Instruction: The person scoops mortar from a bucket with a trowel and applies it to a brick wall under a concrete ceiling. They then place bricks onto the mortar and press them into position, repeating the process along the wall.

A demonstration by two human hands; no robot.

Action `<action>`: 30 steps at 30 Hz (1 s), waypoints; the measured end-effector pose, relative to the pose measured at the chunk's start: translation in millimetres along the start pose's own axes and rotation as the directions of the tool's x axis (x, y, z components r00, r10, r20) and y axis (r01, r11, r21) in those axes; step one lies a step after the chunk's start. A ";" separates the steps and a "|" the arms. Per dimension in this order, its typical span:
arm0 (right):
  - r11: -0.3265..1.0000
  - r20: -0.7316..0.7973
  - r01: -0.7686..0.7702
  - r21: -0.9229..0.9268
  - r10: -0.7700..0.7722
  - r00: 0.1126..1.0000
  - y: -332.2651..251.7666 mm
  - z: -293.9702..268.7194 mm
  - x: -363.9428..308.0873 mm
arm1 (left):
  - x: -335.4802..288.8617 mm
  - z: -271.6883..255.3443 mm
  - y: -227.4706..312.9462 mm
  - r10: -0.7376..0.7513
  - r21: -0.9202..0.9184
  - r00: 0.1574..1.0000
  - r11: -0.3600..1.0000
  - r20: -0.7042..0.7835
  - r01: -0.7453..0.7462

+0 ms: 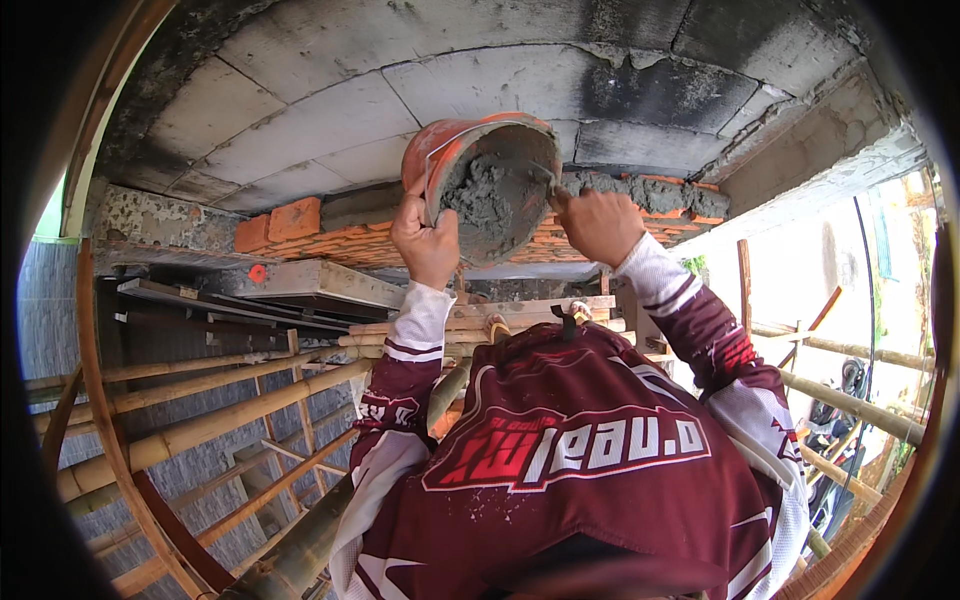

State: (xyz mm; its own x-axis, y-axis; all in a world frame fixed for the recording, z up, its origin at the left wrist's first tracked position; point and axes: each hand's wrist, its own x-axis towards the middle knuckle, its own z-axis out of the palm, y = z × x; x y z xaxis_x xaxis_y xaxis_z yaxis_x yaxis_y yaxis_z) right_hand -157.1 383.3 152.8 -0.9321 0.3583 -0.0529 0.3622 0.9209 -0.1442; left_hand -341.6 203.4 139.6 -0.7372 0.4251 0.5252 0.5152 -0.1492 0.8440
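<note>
Orange bucket (416, 160) of grey mortar (485, 205) held tilted before stacked bricks (350, 243), its near side clasped in the left hand's (428, 240) grip, a partly hidden trowel (542, 172) grasped in the right hand's (600, 226) grip.

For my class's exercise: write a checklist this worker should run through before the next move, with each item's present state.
1. Left hand gripping the bucket: ok, closed at its left side.
2. Mortar available: ok, a grey heap lies inside.
3. Bucket upright: not ok, its mouth tips toward the worker.
4. Right hand holding a tool: cannot tell, its grip at the right rim is hidden.
5. Mortar strip on the brickwork: ok, visible along the right part.
</note>
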 end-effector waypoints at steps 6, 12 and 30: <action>0.938 -0.101 0.199 0.284 -0.177 0.979 11.8 34.3 20.5 | -8.6 15.3 16.9 0.165 0.027 0.979 0.985 0.116 -0.169; 0.066 0.505 -0.515 0.854 -0.335 0.795 -9.2 47.7 2.0 | -8.8 -9.6 5.4 0.014 -0.016 0.993 1.000 0.117 -0.013; 0.567 0.409 -0.291 0.770 -0.089 0.908 10.3 36.9 0.7 | -11.8 14.2 24.1 0.212 0.036 0.969 0.975 0.129 -0.219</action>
State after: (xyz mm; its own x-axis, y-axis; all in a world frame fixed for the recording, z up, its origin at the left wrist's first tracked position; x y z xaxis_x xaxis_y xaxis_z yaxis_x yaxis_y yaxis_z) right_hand -154.1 387.4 114.8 -0.8800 0.1809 -0.4391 0.4745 0.2996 -0.8277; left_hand -314.3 207.5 152.2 -0.5484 0.4953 0.6738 0.6792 -0.2062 0.7044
